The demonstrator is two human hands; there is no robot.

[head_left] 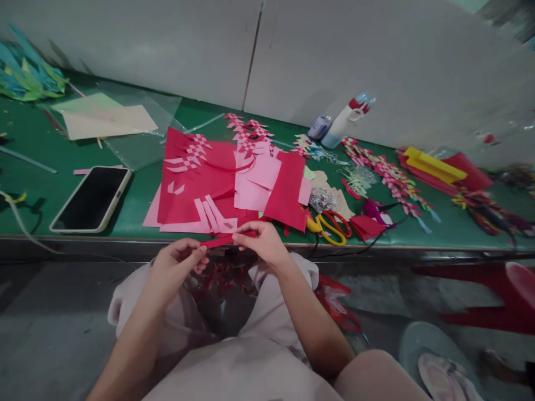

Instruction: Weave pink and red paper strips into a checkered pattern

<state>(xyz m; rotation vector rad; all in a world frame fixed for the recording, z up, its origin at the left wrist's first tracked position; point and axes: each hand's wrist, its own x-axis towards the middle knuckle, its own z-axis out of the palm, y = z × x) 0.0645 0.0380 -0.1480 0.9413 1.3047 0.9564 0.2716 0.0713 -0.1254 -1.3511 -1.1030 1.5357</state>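
Observation:
My left hand (178, 264) and my right hand (261, 242) pinch the two ends of a narrow red paper strip (219, 240), held just below the front edge of the green table (33, 139). Directly beyond my hands lies a pile of red and pink paper sheets (200, 184), some cut into strips and woven in a checker pattern. Yellow-and-red-handled scissors (328, 225) lie right of my right hand on the table edge.
A phone (92, 197) lies face up at the left. A spray bottle (345, 120) and woven paper bands (384, 172) sit at the back right, with yellow and red sheets (434, 165) beyond. Red paper scraps (228, 275) lie on the floor between my knees. A red stool (493, 289) stands at the right.

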